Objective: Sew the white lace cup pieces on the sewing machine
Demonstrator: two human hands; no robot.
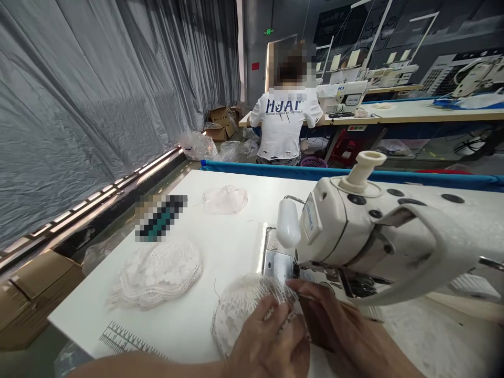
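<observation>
A white lace piece [232, 307], rounded like a cup, lies at the front of the sewing machine [334, 226]. My left hand [271, 336] rests on it with bent fingers, gripping the netted lace. From the other side my right hand [342, 323] closes on the lace's right edge, its fingers together and its index fingertip close to the metal plate [279, 265] under the machine head. Much of the lace is covered by my hands. I cannot make out the needle.
More white lace [161, 273] is piled on the left of the white table [212, 252]. Beyond it lie a pale pink fabric piece [225, 200] and a blurred-out item [161, 218]. Ruler marks [126, 338] are at front left. A person in a white shirt [285, 123] sits ahead.
</observation>
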